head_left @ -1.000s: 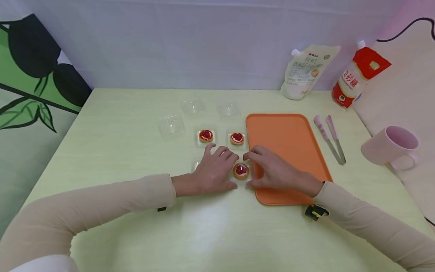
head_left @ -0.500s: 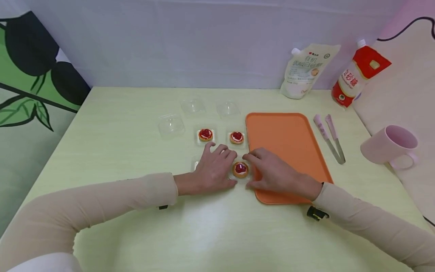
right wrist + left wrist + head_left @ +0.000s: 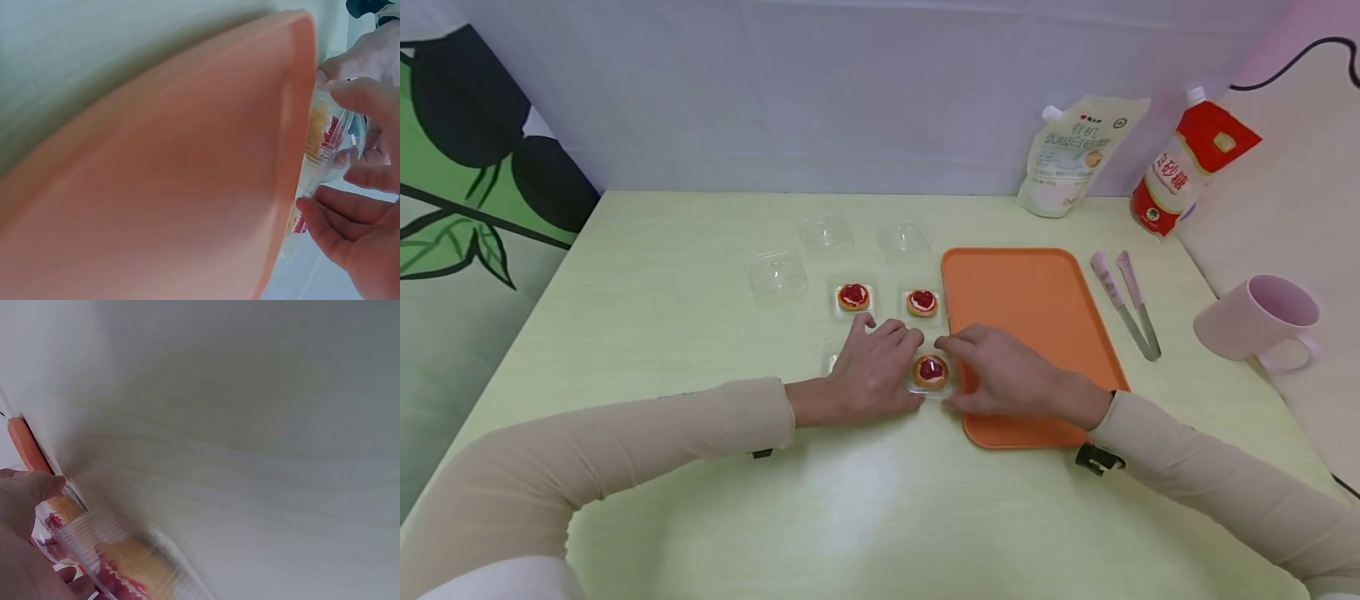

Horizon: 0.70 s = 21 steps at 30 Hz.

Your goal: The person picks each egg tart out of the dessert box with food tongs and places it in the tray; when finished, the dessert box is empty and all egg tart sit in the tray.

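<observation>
Both hands meet at a clear plastic box holding a small round tart topped with red and white. My left hand grips its left side, thumb at the near corner and fingers at the far one. Opposite it, my right hand holds the right side the same way, over the edge of the orange tray. In the right wrist view a clear domed lid sits over that tart; whether it is fully pressed down I cannot tell. Another boxed tart lies under my left hand, mostly hidden from the head view.
Behind the hands stand two lidless plastic bases with tarts. Further back lie three clear lids. Tongs, a pink mug, a white pouch and a red pouch are at the right.
Both hands stay at the same box, with only slight finger movement. The near edge of the box shows a little more clearly now.
</observation>
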Each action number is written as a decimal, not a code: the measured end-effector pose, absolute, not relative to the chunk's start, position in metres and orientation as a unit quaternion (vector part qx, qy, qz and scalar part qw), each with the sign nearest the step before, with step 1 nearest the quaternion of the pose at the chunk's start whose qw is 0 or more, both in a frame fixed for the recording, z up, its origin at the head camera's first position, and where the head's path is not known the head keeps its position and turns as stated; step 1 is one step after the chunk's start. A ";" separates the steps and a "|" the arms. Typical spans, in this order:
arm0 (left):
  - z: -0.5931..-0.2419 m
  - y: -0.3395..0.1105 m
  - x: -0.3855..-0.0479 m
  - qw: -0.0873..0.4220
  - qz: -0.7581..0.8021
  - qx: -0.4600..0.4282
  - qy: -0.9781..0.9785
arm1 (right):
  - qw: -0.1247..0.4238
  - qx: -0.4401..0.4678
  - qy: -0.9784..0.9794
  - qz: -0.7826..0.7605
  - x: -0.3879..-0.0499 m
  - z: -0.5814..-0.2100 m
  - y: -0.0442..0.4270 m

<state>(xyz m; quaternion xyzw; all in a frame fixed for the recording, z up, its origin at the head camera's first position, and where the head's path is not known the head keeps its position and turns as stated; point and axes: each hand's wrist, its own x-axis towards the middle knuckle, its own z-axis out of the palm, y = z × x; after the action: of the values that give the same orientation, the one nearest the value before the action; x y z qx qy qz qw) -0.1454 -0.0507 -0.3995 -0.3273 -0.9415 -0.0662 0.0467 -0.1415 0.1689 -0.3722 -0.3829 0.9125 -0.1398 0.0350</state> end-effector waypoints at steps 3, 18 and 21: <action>-0.399 -0.051 -0.145 0.049 -0.070 -0.327 -0.941 | 0.030 -0.391 0.908 -0.150 -0.144 -0.370 0.169; -0.398 -0.051 -0.147 0.031 -0.066 -0.315 -0.946 | 0.176 -0.342 0.899 -0.210 -0.167 -0.361 0.168; -0.398 -0.051 -0.147 0.028 -0.069 -0.315 -0.946 | 0.196 -0.333 0.892 -0.234 -0.171 -0.359 0.168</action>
<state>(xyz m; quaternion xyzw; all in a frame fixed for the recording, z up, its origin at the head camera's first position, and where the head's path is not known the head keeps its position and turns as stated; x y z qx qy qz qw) -0.1468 -0.0509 -0.3981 -0.3146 -0.9463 -0.0686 0.0279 -0.1712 0.1684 -0.3594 -0.3330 0.8922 -0.2335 0.1963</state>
